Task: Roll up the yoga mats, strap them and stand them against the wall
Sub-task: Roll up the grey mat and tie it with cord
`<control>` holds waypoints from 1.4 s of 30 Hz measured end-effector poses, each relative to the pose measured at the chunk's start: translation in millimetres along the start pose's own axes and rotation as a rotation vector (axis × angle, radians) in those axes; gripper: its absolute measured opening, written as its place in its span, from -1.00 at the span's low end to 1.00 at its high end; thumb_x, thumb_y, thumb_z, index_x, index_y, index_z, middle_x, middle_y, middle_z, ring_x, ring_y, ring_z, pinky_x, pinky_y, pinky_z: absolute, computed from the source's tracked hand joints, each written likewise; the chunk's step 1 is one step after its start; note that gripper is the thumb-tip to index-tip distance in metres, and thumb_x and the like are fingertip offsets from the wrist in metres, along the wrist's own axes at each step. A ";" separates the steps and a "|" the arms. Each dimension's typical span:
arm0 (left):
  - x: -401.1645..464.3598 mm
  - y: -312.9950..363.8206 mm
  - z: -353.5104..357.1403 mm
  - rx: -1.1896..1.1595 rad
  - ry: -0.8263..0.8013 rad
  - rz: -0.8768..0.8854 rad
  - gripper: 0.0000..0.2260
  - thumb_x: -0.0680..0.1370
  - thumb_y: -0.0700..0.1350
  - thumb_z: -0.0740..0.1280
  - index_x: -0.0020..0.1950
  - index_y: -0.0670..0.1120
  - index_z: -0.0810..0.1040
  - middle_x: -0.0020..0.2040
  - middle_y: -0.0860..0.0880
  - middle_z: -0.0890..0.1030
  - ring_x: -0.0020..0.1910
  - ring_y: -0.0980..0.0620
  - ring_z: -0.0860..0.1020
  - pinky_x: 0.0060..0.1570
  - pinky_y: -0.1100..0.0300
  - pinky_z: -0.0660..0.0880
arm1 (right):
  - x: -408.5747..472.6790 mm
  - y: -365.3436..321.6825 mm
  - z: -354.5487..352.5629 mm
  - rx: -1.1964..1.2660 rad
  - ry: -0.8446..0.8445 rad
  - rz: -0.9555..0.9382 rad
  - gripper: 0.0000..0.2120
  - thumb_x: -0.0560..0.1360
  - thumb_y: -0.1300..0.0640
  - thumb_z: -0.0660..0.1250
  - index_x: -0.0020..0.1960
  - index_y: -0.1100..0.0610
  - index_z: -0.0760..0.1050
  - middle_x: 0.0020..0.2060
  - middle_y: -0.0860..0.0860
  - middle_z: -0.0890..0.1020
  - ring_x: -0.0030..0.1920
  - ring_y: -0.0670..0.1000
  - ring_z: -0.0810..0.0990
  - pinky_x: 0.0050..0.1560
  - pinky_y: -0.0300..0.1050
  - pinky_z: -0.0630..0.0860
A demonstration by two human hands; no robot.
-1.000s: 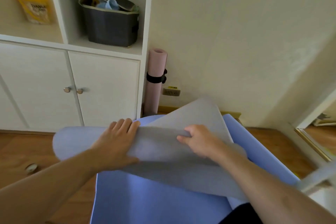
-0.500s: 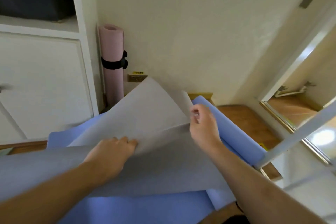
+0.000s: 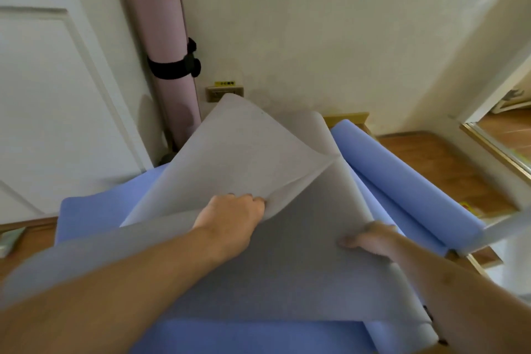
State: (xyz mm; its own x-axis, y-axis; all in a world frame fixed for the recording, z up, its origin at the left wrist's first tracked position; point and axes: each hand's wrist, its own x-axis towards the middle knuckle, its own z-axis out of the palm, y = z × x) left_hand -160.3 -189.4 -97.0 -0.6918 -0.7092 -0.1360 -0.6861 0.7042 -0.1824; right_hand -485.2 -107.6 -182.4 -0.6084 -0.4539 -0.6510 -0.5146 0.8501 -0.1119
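A grey yoga mat (image 3: 253,152) lies crumpled over a blue mat (image 3: 94,210) on the floor, its far corner lifted and folded. My left hand (image 3: 232,218) grips the fold of the grey mat near its middle. My right hand (image 3: 370,238) holds the grey mat's right edge, fingers partly hidden under it. The blue mat's right end is curled into a roll (image 3: 402,181). A pink mat (image 3: 163,37), rolled and bound with a black strap (image 3: 172,67), stands upright against the wall in the corner.
A white cabinet (image 3: 51,95) fills the left side beside the pink mat. A wall socket (image 3: 224,92) sits low on the cream wall. Wooden floor (image 3: 436,164) shows to the right, with a mirror or door frame (image 3: 494,146) at the far right.
My right hand has dropped from the lifted corner to the grey mat's right edge nearer me. My left hand has shifted right and taken hold of the fold. The view has turned right.
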 end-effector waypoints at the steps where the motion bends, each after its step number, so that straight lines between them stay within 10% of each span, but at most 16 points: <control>1: 0.5 -0.2 0.5 0.010 0.004 0.000 -0.68 0.59 -0.24 0.28 0.33 -0.02 0.43 0.19 -0.05 0.60 0.09 -0.15 0.64 -0.12 0.07 0.46 | -4.5 -0.7 -3.0 -0.004 0.018 -0.031 -0.04 0.21 -0.35 0.65 0.43 0.11 0.44 0.27 0.11 0.55 0.20 0.15 0.62 0.15 0.05 0.64; 6: -15.7 -7.9 -27.5 0.021 0.068 0.012 -0.66 0.63 -0.20 0.29 0.41 -0.01 0.44 0.19 -0.04 0.62 0.03 -0.08 0.66 0.04 0.04 0.66 | -52.4 -24.6 -24.1 0.168 0.218 -0.142 -0.69 0.36 0.08 0.55 -0.03 0.14 0.50 -0.07 0.12 0.63 -0.12 0.15 0.67 -0.02 0.08 0.71; 13: -58.2 -15.3 -176.4 0.063 0.323 -0.010 -0.61 0.55 -0.23 0.28 0.35 0.01 0.36 0.12 -0.02 0.53 0.04 -0.16 0.61 -0.16 0.03 0.40 | -183.1 -37.7 -45.0 0.936 0.194 -0.391 -0.71 0.35 0.18 0.65 0.03 0.19 0.68 -0.18 0.11 0.78 -0.17 0.20 0.77 0.01 0.20 0.71; 19: -114.6 -3.1 -310.3 0.125 0.562 0.094 -0.66 0.54 -0.17 0.28 0.30 0.05 0.40 0.00 0.00 0.47 0.01 -0.17 0.59 -0.19 0.06 0.29 | -288.2 -94.1 -27.4 1.460 -0.056 -0.691 -0.66 0.54 0.09 0.55 0.28 0.13 0.64 0.12 0.06 0.77 0.14 0.13 0.75 0.21 0.18 0.65; 23: -141.4 -4.8 -335.8 0.076 0.588 0.112 -0.69 0.53 -0.12 0.30 0.25 0.08 0.40 -0.01 0.05 0.44 -0.03 -0.14 0.57 -0.21 0.05 0.30 | -333.8 -157.6 8.1 0.785 -0.203 -0.656 -0.56 0.72 -0.15 0.24 0.48 0.08 0.44 0.38 0.11 0.58 0.35 0.20 0.60 0.32 0.12 0.58; 27: -163.8 -12.0 -313.1 0.107 0.508 0.120 -0.63 0.53 -0.15 0.32 0.31 0.08 0.39 0.14 0.01 0.52 0.05 -0.16 0.60 -0.16 0.06 0.31 | -356.2 -168.5 52.6 0.277 -0.136 -0.837 -0.87 0.62 0.09 0.37 0.12 0.13 0.57 -0.10 0.05 0.59 -0.13 0.05 0.57 -0.01 -0.08 0.43; 31: -177.6 -24.6 -272.3 0.027 0.420 0.108 -0.65 0.54 -0.19 0.31 0.30 0.06 0.43 0.13 0.01 0.54 0.10 -0.11 0.61 -0.12 0.05 0.46 | -380.0 -120.9 64.0 -0.055 -0.037 -0.973 -0.59 0.57 0.05 0.43 0.40 0.03 0.54 0.26 -0.02 0.66 0.17 0.03 0.64 0.09 -0.13 0.54; 38: -195.4 -19.4 -209.6 0.023 0.316 0.115 -0.63 0.56 -0.24 0.31 0.32 0.05 0.41 0.20 0.01 0.56 0.08 -0.08 0.61 -0.02 0.04 0.52 | -423.4 -29.8 18.6 0.107 0.691 -1.347 -0.83 0.46 0.14 0.12 -0.08 -0.06 0.45 -0.22 -0.18 0.48 -0.22 -0.04 0.48 -0.25 -0.01 0.50; 42: -201.2 -14.3 -201.7 -0.013 0.338 0.097 -0.71 0.57 -0.22 0.30 0.25 0.04 0.41 0.11 0.03 0.57 0.01 -0.07 0.61 -0.07 0.03 0.53 | -437.2 -9.9 -10.5 -0.175 1.219 -1.302 -0.46 0.43 0.16 0.42 0.38 0.19 0.43 0.23 0.09 0.51 0.20 0.13 0.49 0.20 -0.02 0.50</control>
State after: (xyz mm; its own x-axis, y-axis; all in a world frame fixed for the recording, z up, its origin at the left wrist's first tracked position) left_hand -56.8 -50.1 129.4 -0.7880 -0.5894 0.1782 -0.6147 0.7699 -0.1714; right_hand -220.4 79.6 111.3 0.1846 -0.7309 0.6571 -0.9809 -0.1783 0.0773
